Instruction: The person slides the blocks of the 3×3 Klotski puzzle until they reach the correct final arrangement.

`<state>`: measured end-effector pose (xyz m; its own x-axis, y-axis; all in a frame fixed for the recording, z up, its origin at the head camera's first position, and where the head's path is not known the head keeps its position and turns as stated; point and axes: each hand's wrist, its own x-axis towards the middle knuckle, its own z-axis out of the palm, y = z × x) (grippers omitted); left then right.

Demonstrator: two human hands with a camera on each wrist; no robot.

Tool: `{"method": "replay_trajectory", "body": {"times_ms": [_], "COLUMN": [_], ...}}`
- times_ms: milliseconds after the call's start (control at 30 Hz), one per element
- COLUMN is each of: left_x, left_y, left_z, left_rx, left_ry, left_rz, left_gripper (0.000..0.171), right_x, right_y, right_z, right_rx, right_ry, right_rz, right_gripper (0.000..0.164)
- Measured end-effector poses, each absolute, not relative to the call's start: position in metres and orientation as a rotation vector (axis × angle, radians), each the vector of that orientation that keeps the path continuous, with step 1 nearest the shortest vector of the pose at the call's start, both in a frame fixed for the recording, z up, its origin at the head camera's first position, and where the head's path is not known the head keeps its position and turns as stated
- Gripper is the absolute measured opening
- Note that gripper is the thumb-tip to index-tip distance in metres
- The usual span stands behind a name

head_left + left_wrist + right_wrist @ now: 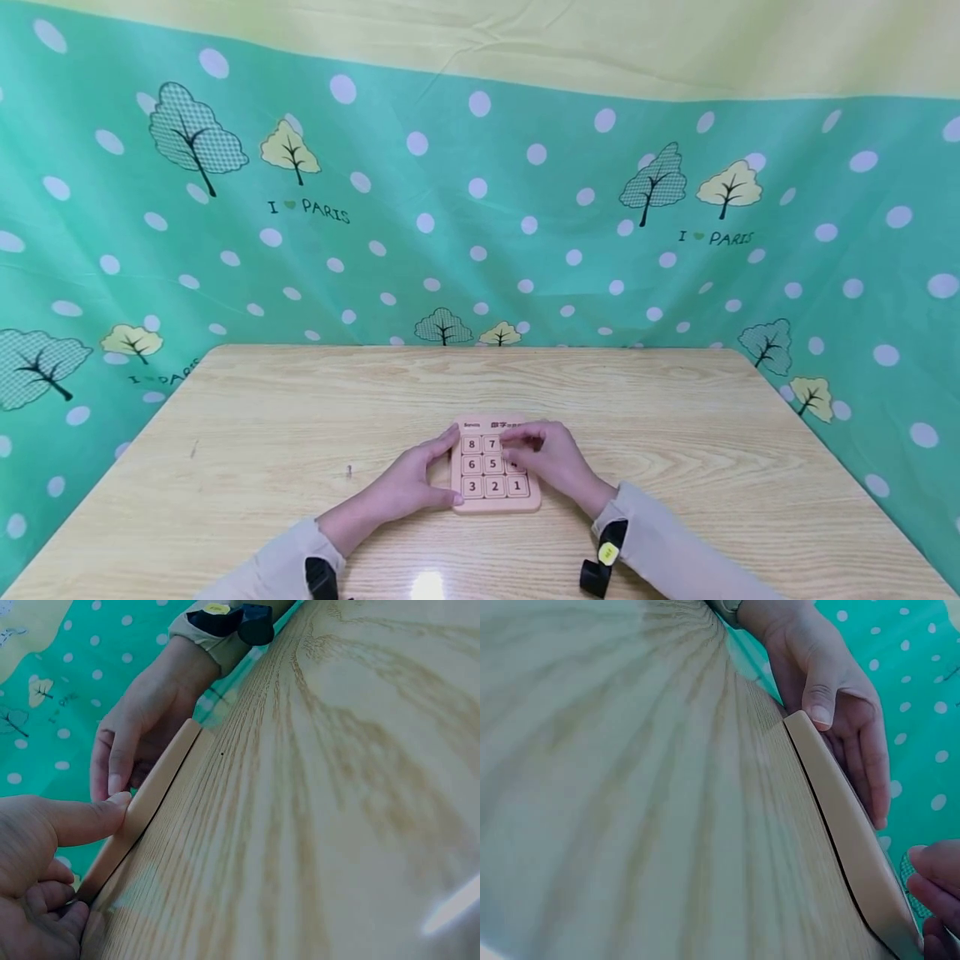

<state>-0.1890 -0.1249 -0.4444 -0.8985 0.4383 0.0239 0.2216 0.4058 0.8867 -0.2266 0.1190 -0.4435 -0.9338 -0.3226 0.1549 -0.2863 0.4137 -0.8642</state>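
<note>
A pale pink number slide puzzle (495,504) lies flat on the table, its square tiles (492,464) reading 8, 7, 6, 5, 4, 3, 2 and 1 row by row. My left hand (412,483) holds its left side, thumb at the near corner and fingers by the far corner. From the right, my right hand (551,458) reaches over the upper right tiles, with bent fingers and thumb pointing down at them. Those fingers cover the top right spot and part of the 4 tile. In the right wrist view the puzzle's edge (840,817) appears side-on, with the left thumb at its corner.
The wooden table (300,400) stretches out around the puzzle on all sides. Behind it hangs a green dotted curtain (450,250) with printed trees. A black strap with a yellow disc (608,552) sits on the right wrist, and another black strap (322,577) on the left.
</note>
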Motion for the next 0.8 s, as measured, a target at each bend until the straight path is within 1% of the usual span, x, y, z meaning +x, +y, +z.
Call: {"method": "replay_trajectory", "body": {"times_ms": [600, 800], "left_x": [-0.189, -0.189], "left_y": [-0.126, -0.125], "left_z": [-0.443, -0.443], "left_rx": [0.585, 0.586], "left_ry": [2.457, 2.454], "left_rz": [1.481, 1.480], "left_gripper": [0.095, 0.094], "right_x": [-0.235, -0.235], "right_y": [0.098, 0.094], "right_z": [-0.451, -0.452], "right_rx": [-0.552, -0.541], "right_ry": [2.648, 2.665], "right_rz": [-1.598, -1.596], "right_gripper": [0.021, 0.023]}}
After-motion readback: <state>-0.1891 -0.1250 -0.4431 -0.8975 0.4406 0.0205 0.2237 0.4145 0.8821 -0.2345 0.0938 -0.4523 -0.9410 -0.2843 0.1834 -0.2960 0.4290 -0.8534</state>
